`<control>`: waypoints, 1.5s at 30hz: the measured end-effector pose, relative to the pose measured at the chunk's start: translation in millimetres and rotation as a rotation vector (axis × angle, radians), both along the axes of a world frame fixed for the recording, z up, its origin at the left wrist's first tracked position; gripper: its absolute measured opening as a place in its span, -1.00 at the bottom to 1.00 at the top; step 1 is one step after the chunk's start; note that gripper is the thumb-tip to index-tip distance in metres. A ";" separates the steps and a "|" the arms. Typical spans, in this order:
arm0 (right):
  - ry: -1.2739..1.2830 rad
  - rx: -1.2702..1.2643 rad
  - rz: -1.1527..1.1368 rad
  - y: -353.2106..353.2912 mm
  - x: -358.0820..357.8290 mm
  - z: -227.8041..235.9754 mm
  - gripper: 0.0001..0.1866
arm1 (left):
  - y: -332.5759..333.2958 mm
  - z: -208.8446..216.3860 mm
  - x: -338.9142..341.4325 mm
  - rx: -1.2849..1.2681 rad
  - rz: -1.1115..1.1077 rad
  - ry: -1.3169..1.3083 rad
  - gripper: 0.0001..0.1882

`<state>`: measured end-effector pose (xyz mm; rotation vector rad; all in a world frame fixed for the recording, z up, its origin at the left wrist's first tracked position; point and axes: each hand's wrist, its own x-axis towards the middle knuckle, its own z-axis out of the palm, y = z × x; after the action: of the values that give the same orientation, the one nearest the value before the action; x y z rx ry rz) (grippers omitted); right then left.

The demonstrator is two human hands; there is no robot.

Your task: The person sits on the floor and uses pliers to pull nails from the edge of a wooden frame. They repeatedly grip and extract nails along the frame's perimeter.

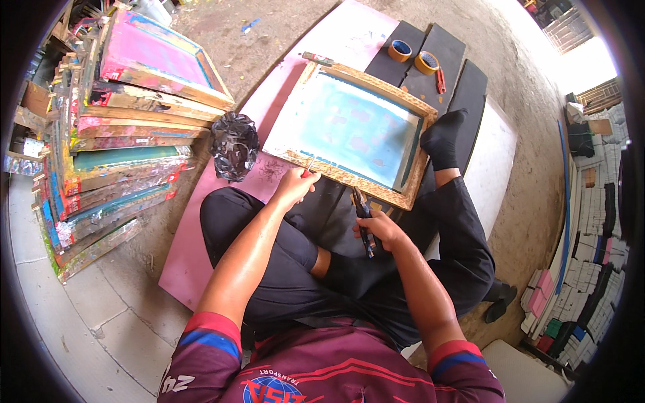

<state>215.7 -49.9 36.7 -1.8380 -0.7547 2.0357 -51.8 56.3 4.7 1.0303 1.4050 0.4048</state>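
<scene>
The person sat cross-legged with a wooden frame (376, 83) lying in front of the knees, its light blue mesh (349, 124) facing up and blotched with paler and greyish patches. The left hand (295, 187) was at the near rail of that frame, its fingers closed on a slim tool (311, 164) with a thin tip (most of it was hidden by the fist, so its exact kind could not be told). The right hand (381, 229) was just beside the same rail, nearer its right end, fingers wrapped around a dark, plier-like tool (363, 216) that pointed away from the body. A foot in a black sock (444, 138) rested close against the frame's right side. Beyond the far rail, 2 tape rolls (398, 56) and a red-handled tool (441, 81) lay on dark boards (451, 48), while a small tube (317, 58) was at the far left corner. To the left, a crumpled black plastic bag (234, 148) stood near the frame, and past it rose a leaning stack of paint-stained frames (124, 164), the topmost with pink mesh (151, 54).
</scene>
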 end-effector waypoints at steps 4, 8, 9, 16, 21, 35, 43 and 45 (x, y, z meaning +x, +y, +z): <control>-0.026 -0.011 0.005 4.9 -4.5 6.8 -0.76 | -4.9 5.7 3.2 0.031 0.021 -0.041 -0.64; -0.045 0.015 0.057 7.2 -0.7 3.7 -0.75 | -5.0 3.6 7.6 0.048 -0.025 0.004 -0.63; -0.047 0.025 0.084 8.3 4.2 -4.7 -0.73 | -5.0 3.7 8.7 0.058 -0.037 0.017 -0.63; -0.414 0.096 0.351 22.6 12.2 -11.8 -0.72 | -5.7 10.4 10.5 0.063 -0.064 0.053 -0.63; -0.904 0.370 0.596 18.5 1.3 5.6 -0.53 | -10.2 3.2 10.4 0.080 -0.102 0.083 -0.64; -0.797 0.655 0.456 -5.2 13.5 -28.4 -0.56 | -14.4 -7.0 20.7 -0.075 -0.179 -0.100 -0.69; -0.471 0.481 0.410 -9.4 -12.4 -9.4 -0.54 | -21.3 -3.7 24.7 -0.053 -0.188 -0.267 -0.73; -0.349 0.395 0.370 -9.2 -10.7 -16.8 -0.59 | -20.7 -7.2 23.8 -0.044 -0.180 -0.273 -0.74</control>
<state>205.0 -59.1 20.0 -1.9353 -1.5682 1.5990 -28.0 35.6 -2.5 1.0149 1.0643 0.3647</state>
